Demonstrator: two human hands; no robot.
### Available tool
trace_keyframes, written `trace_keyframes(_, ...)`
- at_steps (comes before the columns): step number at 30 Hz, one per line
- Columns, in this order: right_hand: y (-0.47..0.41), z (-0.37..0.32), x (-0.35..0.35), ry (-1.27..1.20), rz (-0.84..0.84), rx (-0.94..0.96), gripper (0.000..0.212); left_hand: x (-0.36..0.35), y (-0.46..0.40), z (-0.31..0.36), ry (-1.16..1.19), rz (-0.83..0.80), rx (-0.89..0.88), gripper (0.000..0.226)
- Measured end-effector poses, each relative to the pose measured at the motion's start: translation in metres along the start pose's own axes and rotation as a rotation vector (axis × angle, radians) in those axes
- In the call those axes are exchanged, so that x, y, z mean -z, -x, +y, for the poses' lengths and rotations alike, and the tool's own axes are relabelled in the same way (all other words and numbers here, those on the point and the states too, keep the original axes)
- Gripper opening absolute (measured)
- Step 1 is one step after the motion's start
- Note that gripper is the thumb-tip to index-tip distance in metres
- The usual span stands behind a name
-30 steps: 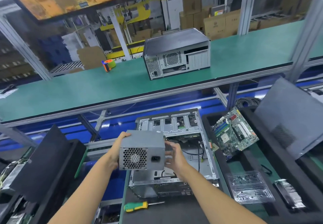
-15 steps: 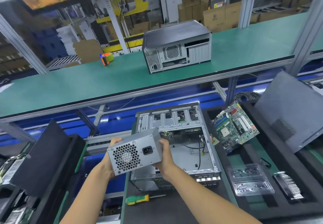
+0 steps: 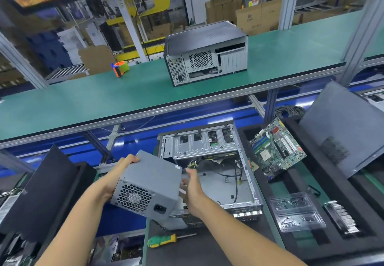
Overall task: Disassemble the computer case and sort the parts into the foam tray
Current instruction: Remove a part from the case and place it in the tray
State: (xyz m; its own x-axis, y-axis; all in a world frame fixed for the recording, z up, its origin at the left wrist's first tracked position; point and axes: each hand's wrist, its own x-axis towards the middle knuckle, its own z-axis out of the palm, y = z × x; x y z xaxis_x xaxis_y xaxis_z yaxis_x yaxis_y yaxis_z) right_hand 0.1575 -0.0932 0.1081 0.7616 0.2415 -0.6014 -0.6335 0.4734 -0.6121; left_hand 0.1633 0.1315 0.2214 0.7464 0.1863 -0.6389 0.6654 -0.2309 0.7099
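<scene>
Two hands are working mid-frame: I am gripping the power supply (image 3: 148, 184) with my left hand (image 3: 116, 177), my right hand (image 3: 192, 186) loosening, readying transfer into the foam tray (image 3: 291, 251).

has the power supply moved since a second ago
Yes. The power supply has swung left, off the open case, and tilted, gripped by the left hand.

Grey power supply (image 3: 149, 184) tilted at lower centre, fan grille facing down-left; opened case (image 3: 209, 174) lies behind it; black foam tray (image 3: 291, 243) at right holds motherboard (image 3: 277, 150).
</scene>
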Motion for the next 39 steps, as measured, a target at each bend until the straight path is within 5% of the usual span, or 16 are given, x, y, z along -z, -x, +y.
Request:
trace_keyframes(4, -0.019, -0.013, 0.015, -0.023, 0.158, 0.108, 0.052, -0.001, 0.001, 0.023, -0.314, 0.021, -0.261, 0.055)
trace_keyframes(10, -0.050, -0.038, 0.019, -0.004, 0.205, 0.174, 0.053, -0.018, 0.001, 0.052, -0.492, -0.129, -0.322, 0.043)
trace_keyframes(16, -0.062, -0.041, 0.050, -0.019, 0.317, 0.158, 0.031, -0.028, -0.009, 0.064, -0.616, -0.199, -0.447, 0.082)
trace_keyframes(22, -0.068, -0.042, 0.074, -0.191, 0.350, 0.071, 0.034, -0.026, -0.012, 0.070, -0.724, -0.301, -0.583, 0.107)
trace_keyframes(32, -0.062, -0.060, 0.103, 0.272, 0.425, 0.055, 0.042, -0.060, -0.030, 0.082, -0.740, -0.408, -0.761, 0.111)
trace_keyframes(39, -0.059, -0.053, 0.112, 0.672, 0.432, 0.127, 0.044, -0.098, -0.042, 0.081, -1.201, -0.580, -0.764, 0.108)
